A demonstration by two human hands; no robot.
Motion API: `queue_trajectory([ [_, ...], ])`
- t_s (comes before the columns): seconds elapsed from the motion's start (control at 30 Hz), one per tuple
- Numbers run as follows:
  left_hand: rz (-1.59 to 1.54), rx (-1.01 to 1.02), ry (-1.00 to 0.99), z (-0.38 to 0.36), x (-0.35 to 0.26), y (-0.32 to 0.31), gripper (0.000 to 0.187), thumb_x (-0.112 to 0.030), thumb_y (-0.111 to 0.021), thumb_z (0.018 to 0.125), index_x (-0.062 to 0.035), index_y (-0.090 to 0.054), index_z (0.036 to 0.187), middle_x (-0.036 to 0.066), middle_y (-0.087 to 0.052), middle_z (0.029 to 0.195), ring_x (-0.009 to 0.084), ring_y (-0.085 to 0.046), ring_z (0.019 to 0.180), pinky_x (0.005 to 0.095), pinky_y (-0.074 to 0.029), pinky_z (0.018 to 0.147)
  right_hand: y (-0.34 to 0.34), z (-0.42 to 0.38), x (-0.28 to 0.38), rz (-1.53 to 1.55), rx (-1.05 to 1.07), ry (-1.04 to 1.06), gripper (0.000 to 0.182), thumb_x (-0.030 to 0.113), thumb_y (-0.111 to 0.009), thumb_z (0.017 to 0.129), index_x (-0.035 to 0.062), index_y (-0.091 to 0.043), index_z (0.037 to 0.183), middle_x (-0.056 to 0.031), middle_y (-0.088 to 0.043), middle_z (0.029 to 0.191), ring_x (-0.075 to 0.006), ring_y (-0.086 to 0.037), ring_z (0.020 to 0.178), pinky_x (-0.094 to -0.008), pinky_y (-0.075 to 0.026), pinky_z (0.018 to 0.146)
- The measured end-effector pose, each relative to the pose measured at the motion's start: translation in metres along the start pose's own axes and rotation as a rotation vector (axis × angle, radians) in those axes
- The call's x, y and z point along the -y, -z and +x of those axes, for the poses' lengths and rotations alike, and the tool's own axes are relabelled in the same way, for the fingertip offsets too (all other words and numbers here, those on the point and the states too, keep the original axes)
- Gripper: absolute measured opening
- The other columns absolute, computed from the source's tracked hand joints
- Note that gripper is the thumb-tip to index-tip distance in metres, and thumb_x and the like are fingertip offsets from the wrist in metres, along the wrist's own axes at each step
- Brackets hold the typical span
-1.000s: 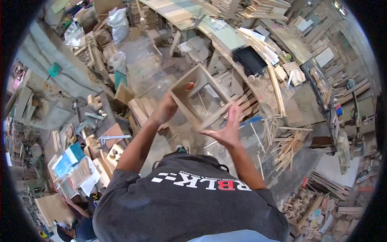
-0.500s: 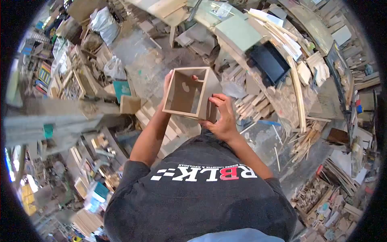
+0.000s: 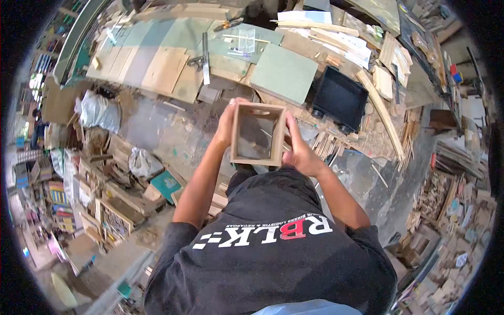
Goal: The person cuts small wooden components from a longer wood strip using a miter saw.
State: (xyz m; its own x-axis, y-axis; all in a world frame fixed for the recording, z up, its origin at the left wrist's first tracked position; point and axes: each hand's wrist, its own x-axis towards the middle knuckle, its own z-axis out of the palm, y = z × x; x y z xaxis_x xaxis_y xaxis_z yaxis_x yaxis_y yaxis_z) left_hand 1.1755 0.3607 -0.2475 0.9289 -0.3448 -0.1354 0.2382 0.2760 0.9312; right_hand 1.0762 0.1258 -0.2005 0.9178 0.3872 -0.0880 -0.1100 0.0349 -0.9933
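An open wooden box [image 3: 277, 139] is held between the left hand [image 3: 226, 125] and the right hand [image 3: 303, 151]. Beyond this grip, a pale green board [image 3: 284, 73] is seen; farther right, a black tray [image 3: 341, 98]; to the left, a plastic bag [image 3: 144, 162].

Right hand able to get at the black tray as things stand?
Probably not without letting go: the right hand is on the wooden box. Otherwise the way to the black tray looks free.
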Motion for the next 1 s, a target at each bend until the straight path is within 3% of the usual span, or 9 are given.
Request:
queue_trajectory([
  [0.13,0.287,0.098,0.066,0.054,-0.009,0.005,0.048,-0.039,-0.03,0.11,-0.0019,-0.06,0.116,0.011,-0.061,0.11,0.0218,-0.053,0.108,0.0352,-0.039,0.104,-0.028,0.03,0.012,-0.262,-0.452,-0.221,0.1,0.033,-0.071,0.089,0.0049,-0.007,0.161,-0.0256,-0.035,0.156,-0.0347,-0.038,0.144,-0.0396,-0.032,0.117],
  [0.2,0.331,0.168,-0.235,0.08,-0.005,0.005,0.053,-0.042,-0.029,0.11,-0.0014,-0.055,0.131,0.015,-0.056,0.131,0.0269,-0.053,0.118,0.0384,-0.034,0.111,-0.022,0.046,-0.006,-0.395,-0.642,-0.237,0.089,0.023,-0.068,0.09,0.0059,-0.015,0.161,-0.0249,-0.046,0.15,-0.0346,-0.047,0.138,-0.0383,-0.036,0.113],
  [0.3,0.583,0.094,-0.475,0.096,-0.005,0.021,0.045,-0.036,-0.042,0.108,-0.0003,-0.054,0.132,0.016,-0.054,0.131,0.0285,-0.055,0.118,0.0393,-0.039,0.108,0.0,0.061,-0.012,-0.442,-0.807,-0.105,0.074,0.008,-0.06,0.087,0.0083,-0.033,0.156,-0.021,-0.059,0.137,-0.0324,-0.057,0.126,-0.0368,-0.042,0.107],
  [0.37,0.301,0.037,-0.205,0.095,0.0,0.045,0.038,-0.024,-0.059,0.1,0.0016,-0.056,0.128,0.017,-0.053,0.125,0.0281,-0.057,0.115,0.0389,-0.047,0.101,0.018,0.083,0.004,-0.376,-0.955,-0.153,0.068,-0.004,-0.052,0.084,0.0007,-0.04,0.151,-0.0113,-0.056,0.142,-0.0204,-0.052,0.129,-0.0321,-0.038,0.111],
  [0.53,0.715,-0.044,0.008,0.03,0.062,0.181,0.035,-0.023,-0.072,0.088,0.0004,-0.066,0.113,0.018,-0.054,0.119,0.0295,-0.063,0.103,0.0391,-0.052,0.092,0.1,0.127,-0.009,-0.505,-0.977,-0.117,0.061,0.0,-0.055,0.084,0.0034,-0.047,0.144,-0.0106,-0.063,0.129,-0.0203,-0.059,0.117,-0.0324,-0.044,0.101],
  [0.77,0.783,-0.222,0.651,-0.107,0.163,0.348,0.032,-0.033,-0.067,0.085,-0.0027,-0.073,0.092,0.019,-0.071,0.087,0.0278,-0.069,0.085,0.0403,-0.053,0.077,0.158,0.148,-0.037,-0.52,-0.922,-0.25,0.055,0.015,-0.06,0.09,0.0042,-0.05,0.144,-0.015,-0.066,0.128,-0.0276,-0.064,0.112,-0.0346,-0.047,0.098],
  [0.9,0.872,-0.195,0.521,-0.17,0.221,0.417,0.033,-0.032,-0.064,0.085,-0.0029,-0.068,0.071,0.015,-0.066,0.067,0.0245,-0.066,0.066,0.0414,-0.052,0.066,0.145,0.142,-0.032,-0.422,-0.948,-0.348,0.048,0.024,-0.063,0.092,0.0076,-0.058,0.137,-0.0133,-0.071,0.118,-0.0253,-0.067,0.104,-0.0348,-0.049,0.092],
  [0.93,0.782,-0.271,0.818,-0.176,0.214,0.418,0.035,-0.032,-0.065,0.086,-0.0032,-0.066,0.067,0.014,-0.064,0.063,0.0236,-0.065,0.064,0.0414,-0.051,0.065,0.146,0.141,-0.033,-0.414,-0.952,-0.345,0.048,0.024,-0.063,0.092,0.0076,-0.058,0.137,-0.0133,-0.071,0.118,-0.0253,-0.067,0.104,-0.0348,-0.049,0.092],
  [1.0,0.752,-0.305,0.92,-0.178,0.211,0.415,0.036,-0.033,-0.065,0.086,-0.0026,-0.066,0.067,0.014,-0.065,0.063,0.0242,-0.066,0.063,0.0417,-0.051,0.064,0.148,0.138,-0.034,-0.527,-0.901,-0.369,0.046,0.029,-0.064,0.093,0.0088,-0.062,0.134,-0.0157,-0.072,0.115,-0.0278,-0.068,0.103,-0.036,-0.05,0.091],
])
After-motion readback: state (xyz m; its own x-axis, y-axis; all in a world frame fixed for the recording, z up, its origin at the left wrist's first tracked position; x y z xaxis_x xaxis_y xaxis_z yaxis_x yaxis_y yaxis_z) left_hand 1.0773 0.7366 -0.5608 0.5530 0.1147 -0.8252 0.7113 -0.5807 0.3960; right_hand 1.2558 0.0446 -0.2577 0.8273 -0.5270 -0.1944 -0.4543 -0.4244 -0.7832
